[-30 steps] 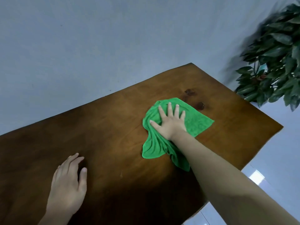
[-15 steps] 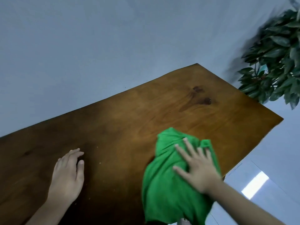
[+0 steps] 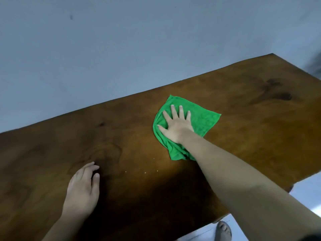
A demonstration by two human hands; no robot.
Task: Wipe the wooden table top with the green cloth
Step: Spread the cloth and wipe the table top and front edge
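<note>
Green cloth (image 3: 203,119): a bright green microfibre square, partly flattened, its far corner pointing to 12 o'clock and its right corner to 3 o'clock. The near portion is bunched into folds that trail toward 6 o'clock beneath your forearm. It lies on the wooden table top (image 3: 251,129), right of centre and nearer the far edge than the near one.

Your right hand (image 3: 177,124) rests palm-down on the cloth's left half, fingers spread wide and straight, thumb out toward 9 o'clock; it presses the fabric flat and grips nothing. Your left hand (image 3: 83,190) lies palm-down on bare wood at 7 o'clock of the cloth, well apart from it, fingers together and slightly curled, holding nothing.

Surface: dark brown varnished wood with visible grain and darker knots (image 3: 284,96) toward 2 o'clock. Several pale crumbs (image 3: 145,172) sit between your two hands. A shadow covers the near middle.

Room: a plain grey-blue wall (image 3: 121,49) runs behind the far edge. A pale floor (image 3: 309,192) shows at 4 o'clock, with a bare foot (image 3: 223,231) at 5 o'clock.
</note>
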